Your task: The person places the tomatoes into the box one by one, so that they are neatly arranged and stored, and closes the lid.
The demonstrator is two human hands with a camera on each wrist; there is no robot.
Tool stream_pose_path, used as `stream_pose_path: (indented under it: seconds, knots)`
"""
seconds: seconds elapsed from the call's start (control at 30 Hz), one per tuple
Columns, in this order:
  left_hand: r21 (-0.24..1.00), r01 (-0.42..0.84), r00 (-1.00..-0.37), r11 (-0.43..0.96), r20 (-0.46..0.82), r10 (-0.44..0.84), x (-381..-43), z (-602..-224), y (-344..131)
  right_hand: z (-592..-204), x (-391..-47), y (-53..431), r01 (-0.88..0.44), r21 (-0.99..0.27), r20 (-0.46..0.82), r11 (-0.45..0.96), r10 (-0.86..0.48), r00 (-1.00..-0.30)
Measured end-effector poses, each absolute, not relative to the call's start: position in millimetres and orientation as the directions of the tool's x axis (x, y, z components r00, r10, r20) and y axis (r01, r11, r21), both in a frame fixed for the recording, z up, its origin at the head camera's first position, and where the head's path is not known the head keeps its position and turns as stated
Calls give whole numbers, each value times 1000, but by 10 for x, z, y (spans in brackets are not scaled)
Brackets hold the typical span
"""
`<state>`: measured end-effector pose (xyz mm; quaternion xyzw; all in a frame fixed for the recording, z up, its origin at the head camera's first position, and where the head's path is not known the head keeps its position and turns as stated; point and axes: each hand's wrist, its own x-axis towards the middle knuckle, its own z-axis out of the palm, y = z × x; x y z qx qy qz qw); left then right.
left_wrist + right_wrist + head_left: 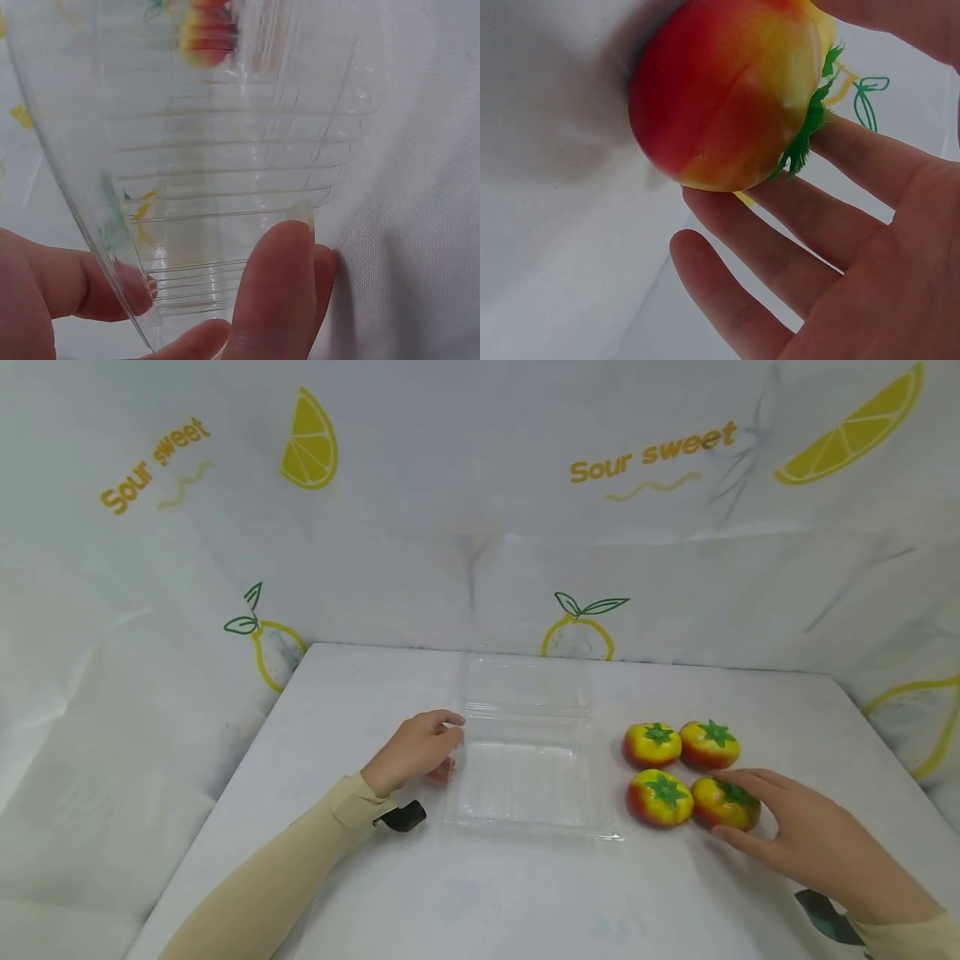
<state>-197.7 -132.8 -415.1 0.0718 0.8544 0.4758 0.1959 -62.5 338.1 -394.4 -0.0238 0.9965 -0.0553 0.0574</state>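
One right hand (813, 839) spreads around a fruit (722, 808); the left hand (418, 746) pinches a container (525, 787).

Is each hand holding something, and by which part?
The left hand pinches the clear plastic container by its left edge. The right hand seems to hold nothing; its fingers spread around one tomato-like fruit.

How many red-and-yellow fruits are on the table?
4, grouped two by two right of the box: far-left fruit, far-right fruit, near-left fruit and near-right fruit, the last partly covered by the right hand.
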Motion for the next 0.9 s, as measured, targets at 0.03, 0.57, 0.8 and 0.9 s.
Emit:
stream_pose_path:
  seconds: [0.03,0.57,0.8,0.9]
  knots:
    - [842,-64,-913,536,-267,309,-1976,-4153,-1323,-3943,-629,3386,-37,-109,-119,993,-50,-992]
    - [855,-87,-903,511,-285,322,-1943,-4149,-1310,-4008,-649,3464,-41,-142,-132,989,-60,-989]
    - [858,-74,-908,509,-269,320,-1945,-4164,-1328,-3902,-659,3461,-26,-133,-127,991,-43,-991]
    - [857,-69,-908,510,-266,324,-1950,-4156,-1321,-3812,-648,3469,-49,-137,-87,989,-62,-994]
